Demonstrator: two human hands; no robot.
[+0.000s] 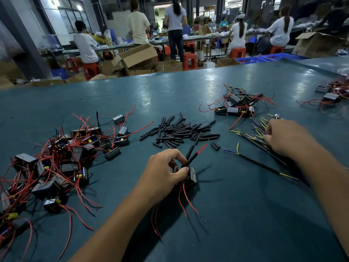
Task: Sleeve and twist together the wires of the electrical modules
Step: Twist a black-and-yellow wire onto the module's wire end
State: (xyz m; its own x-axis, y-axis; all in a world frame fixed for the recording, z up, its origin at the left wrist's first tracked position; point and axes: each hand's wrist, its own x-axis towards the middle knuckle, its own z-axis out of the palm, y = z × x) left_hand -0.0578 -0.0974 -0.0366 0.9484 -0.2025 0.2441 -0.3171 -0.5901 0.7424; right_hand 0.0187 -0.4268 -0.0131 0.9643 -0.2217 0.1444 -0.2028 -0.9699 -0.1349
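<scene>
My left hand (166, 171) grips a small black electrical module (192, 176) low on the table, fingers curled round it. Two black sleeves (191, 156) stand up from it on its red wires, whose ends show at the top; more red wires (184, 199) trail below. My right hand (283, 137) reaches into a bundle of black cables with yellow and blue ends (258, 129) at the right, fingers curled among them; the view is blurred there. A heap of loose black sleeves (181, 131) lies in the middle.
A large pile of modules with red wires (56, 157) fills the left side. A smaller pile of modules (238, 104) sits behind the cables, another (332, 95) at the far right. One loose cable (258, 164) lies between my hands. People work at benches behind the table's far edge.
</scene>
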